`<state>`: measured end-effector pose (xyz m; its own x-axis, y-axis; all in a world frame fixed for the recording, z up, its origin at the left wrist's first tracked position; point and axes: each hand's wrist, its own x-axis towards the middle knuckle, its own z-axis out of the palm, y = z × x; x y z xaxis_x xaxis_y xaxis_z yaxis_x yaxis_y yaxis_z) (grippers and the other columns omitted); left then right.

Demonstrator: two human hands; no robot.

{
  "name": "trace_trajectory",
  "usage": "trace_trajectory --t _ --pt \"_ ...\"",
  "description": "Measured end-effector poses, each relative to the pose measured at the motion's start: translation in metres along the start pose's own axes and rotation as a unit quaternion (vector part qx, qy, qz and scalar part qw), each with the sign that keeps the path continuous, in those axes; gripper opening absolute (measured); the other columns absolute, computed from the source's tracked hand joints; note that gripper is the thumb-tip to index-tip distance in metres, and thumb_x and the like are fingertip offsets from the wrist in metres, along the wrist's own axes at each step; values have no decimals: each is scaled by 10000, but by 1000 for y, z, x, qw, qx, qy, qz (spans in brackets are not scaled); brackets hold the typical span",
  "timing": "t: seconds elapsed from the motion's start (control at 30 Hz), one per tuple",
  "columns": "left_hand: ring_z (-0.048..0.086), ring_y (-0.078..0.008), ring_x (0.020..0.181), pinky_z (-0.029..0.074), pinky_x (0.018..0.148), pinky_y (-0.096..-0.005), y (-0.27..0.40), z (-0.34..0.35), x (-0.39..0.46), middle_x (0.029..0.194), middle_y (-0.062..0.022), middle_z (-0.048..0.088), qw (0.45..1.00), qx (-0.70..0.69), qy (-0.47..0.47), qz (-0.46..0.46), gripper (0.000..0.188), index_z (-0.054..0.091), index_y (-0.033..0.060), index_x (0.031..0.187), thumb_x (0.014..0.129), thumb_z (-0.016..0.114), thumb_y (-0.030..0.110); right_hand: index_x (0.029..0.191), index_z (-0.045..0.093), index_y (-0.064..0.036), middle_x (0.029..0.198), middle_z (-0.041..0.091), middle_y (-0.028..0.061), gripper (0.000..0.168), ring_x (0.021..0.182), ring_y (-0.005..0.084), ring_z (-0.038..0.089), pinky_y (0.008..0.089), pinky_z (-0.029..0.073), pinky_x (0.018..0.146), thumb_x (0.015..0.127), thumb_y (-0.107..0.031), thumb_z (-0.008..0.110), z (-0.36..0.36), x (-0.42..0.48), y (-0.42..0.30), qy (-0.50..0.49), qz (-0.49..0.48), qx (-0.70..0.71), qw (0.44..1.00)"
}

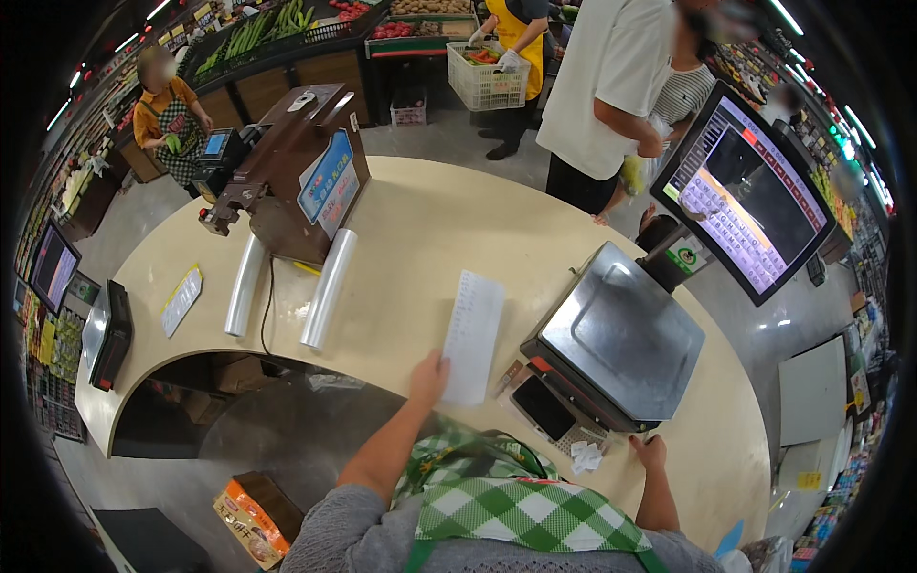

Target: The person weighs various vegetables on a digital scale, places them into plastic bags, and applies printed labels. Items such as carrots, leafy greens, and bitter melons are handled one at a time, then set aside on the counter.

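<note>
My left hand [428, 376] grips the left edge of a long white paper sheet [474, 336], which bears writing and lies over the pale tabletop [423, 215]. At the near right corner of a weighing scale [620, 329] is my right hand [648, 453]; whether it holds anything is hidden. The scale's metal plate is bare, and its touchscreen monitor [745, 193] rises behind on a post. In front of the scale lies a black smartphone [544, 408]. Small white paper slips [586, 457] are heaped beside it, left of my right hand.
A brown machine [286, 172] stands on the counter, with two clear film rolls [329, 290] [245, 286] before it. Further left are a written card [182, 301] and a second scale [107, 333]. People stand beyond the counter, one holding a vegetable crate [487, 86]. A carton [258, 516] sits below.
</note>
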<state>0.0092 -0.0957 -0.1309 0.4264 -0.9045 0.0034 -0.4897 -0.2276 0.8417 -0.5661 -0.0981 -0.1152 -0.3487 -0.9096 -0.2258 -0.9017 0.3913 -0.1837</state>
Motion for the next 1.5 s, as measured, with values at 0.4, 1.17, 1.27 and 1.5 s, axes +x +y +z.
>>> trace_trajectory --t 0.4,1.17,1.27,1.5 --pt "592 -414 723 451 637 -497 2 0 1 749 -214 619 1000 13 2 6 207 561 50 963 893 549 244 840 585 15 837 650 193 623 804 352 630 425 484 697 649 -549 769 -6 -3 -6 -18 20 -3 1000" --pt "600 -389 716 480 636 -469 13 -10 2 794 -169 632 999 2 -17 37 165 597 90 948 855 584 226 971 614 4 913 676 179 609 879 363 643 430 497 740 635 -465 808 5 14 9 -61 38 -14 997" --pt "600 -389 705 477 625 -473 11 -10 4 802 -168 634 999 4 -34 23 156 592 88 932 849 588 220 1025 612 3 950 675 192 630 930 372 634 439 495 763 640 -458 803 7 14 11 -47 34 -37 998" --pt "590 -362 628 468 560 -444 5 -7 4 724 -143 611 997 11 -16 71 131 569 81 881 839 605 199 1052 624 6 991 669 224 661 975 377 628 438 491 793 639 -482 790 7 18 15 -71 35 -31 996"
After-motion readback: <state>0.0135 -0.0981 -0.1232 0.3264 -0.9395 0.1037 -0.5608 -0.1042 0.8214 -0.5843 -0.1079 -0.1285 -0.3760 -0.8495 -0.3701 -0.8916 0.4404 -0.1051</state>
